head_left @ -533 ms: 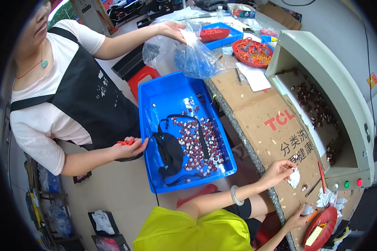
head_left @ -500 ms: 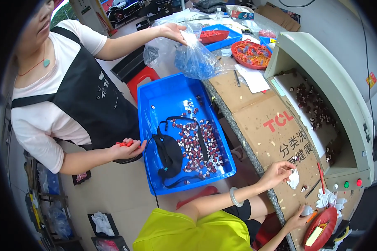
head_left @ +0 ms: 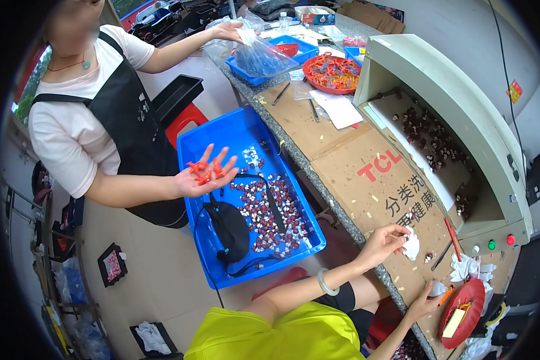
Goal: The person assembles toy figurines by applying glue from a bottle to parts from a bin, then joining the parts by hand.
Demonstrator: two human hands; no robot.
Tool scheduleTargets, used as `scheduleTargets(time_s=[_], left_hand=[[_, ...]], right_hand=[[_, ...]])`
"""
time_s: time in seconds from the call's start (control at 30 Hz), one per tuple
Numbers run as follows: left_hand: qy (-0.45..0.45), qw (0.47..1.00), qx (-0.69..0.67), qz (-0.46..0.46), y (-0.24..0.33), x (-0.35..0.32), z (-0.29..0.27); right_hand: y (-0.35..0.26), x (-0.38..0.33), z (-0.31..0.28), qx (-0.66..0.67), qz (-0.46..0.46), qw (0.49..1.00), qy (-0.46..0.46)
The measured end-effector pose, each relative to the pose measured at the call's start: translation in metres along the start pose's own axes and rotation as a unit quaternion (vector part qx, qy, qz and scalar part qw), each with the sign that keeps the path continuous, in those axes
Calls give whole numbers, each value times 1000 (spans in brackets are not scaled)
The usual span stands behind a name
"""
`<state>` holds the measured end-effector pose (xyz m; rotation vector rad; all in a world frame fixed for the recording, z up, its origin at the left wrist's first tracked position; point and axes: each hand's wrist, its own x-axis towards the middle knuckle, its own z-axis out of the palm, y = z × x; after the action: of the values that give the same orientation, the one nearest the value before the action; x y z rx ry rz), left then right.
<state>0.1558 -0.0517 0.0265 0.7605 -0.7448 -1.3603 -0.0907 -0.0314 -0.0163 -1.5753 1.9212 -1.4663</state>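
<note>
My left hand (head_left: 385, 240), a pale bangle on its wrist, pinches a small white crumpled piece (head_left: 411, 247) over the cardboard sheet (head_left: 354, 168) on the table. My right hand (head_left: 425, 300) holds a small grey part (head_left: 438, 289) beside a red dish (head_left: 462, 309) at the table's near end. Across from me a co-worker in a black apron holds out an upturned palm (head_left: 205, 174) with several red parts over a blue tray (head_left: 234, 135) of small dark and white pieces. The co-worker's other hand grips a clear plastic bag (head_left: 258, 55).
A black pouch (head_left: 231, 231) with a strap lies in the blue tray. A grey-green machine (head_left: 456, 102) with dark pieces inside and coloured buttons stands on the right. A red basket (head_left: 333, 73) of orange parts, another blue tray (head_left: 264, 75), papers and tools sit farther along.
The co-worker's hand has risen from the blue tray's edge and turned palm-up, showing the red parts. The plastic bag is held a little higher. My hands have barely moved.
</note>
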Motion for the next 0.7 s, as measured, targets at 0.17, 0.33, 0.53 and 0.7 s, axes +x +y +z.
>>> scheduleTargets(time_s=[0.17,0.33,0.53,0.7], left_hand=[[-7,1000,-1,-3,-2,-1,0],[14,1000,-7,-8,0,1,-3],[4,1000,-14,22,-3,2,2],[10,1000,-8,-19,0,-2,-2]], right_hand=[[5,0,2,-14,-18,1000,2],[2,1,8,-34,0,999,-4],[18,4,0,-65,-27,997,12],[-3,0,7,-69,-15,998,4]])
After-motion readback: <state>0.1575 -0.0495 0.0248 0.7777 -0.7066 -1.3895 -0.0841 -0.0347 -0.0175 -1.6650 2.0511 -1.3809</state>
